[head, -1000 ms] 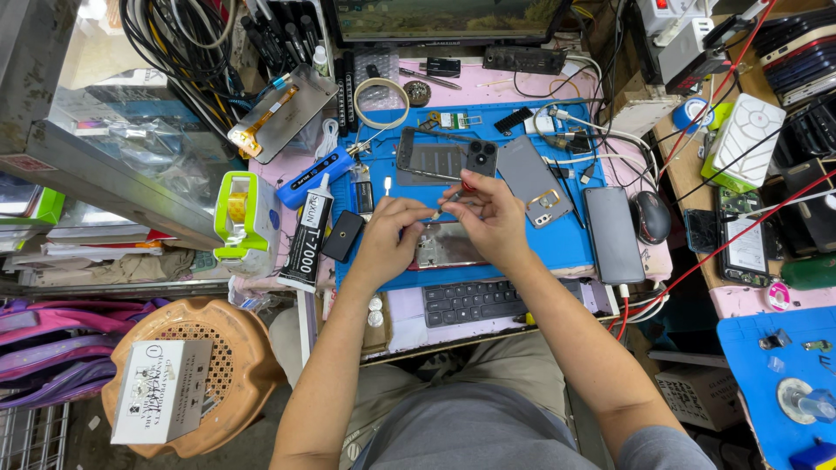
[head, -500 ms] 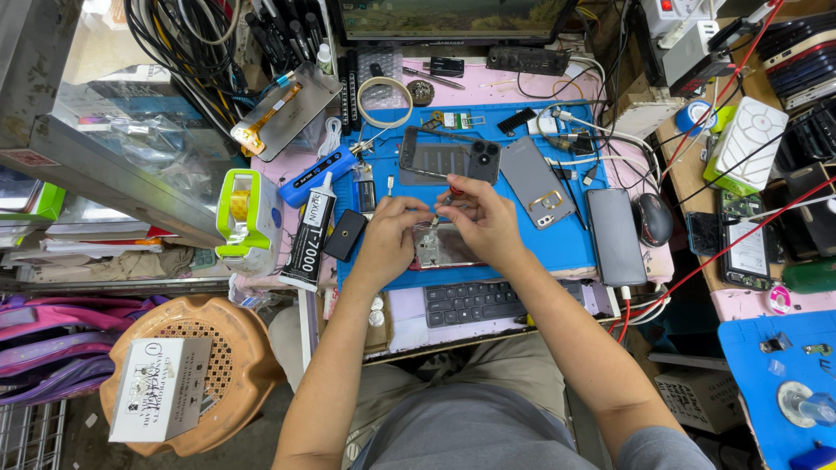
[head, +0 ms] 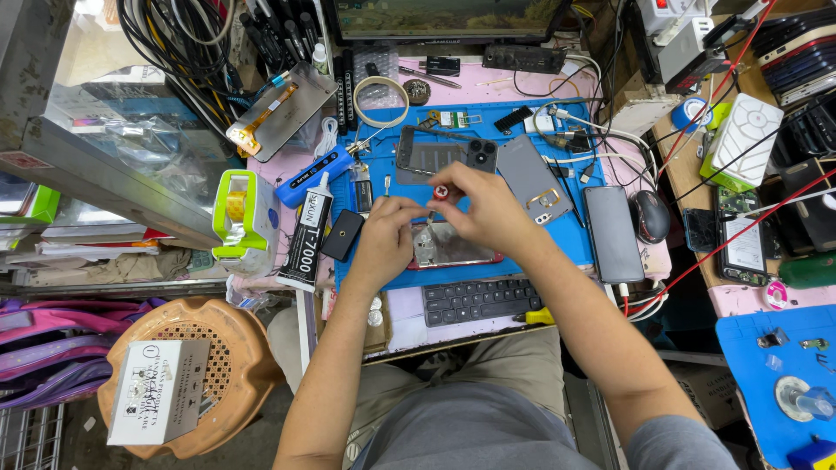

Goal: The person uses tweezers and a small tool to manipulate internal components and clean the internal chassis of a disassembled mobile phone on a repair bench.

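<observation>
The worktop (head: 610, 78) is crowded, with a blue mat (head: 575, 231) laid over its middle, probably so that small parts stay put and show up against the colour; on the mat, near the front edge and just behind a black keyboard (head: 477, 300), lies an opened phone (head: 453, 248) with a red rim, face down so its inside is reachable; behind it rest a dark back cover (head: 431, 157) and a grey phone body (head: 533, 178), set aside but near; a glue tube (head: 306, 235) lies to the left; the left hand (head: 383, 239) sits at the phone's left edge, apparently steadying it, its fingers curled together, though I cannot tell whether they pinch anything; the right hand (head: 488, 209) hovers directly above the phone, its grip pressed together on a small screwdriver (head: 441, 193) with a red cap, held upright, so the tip points down into the phone between both hands.
</observation>
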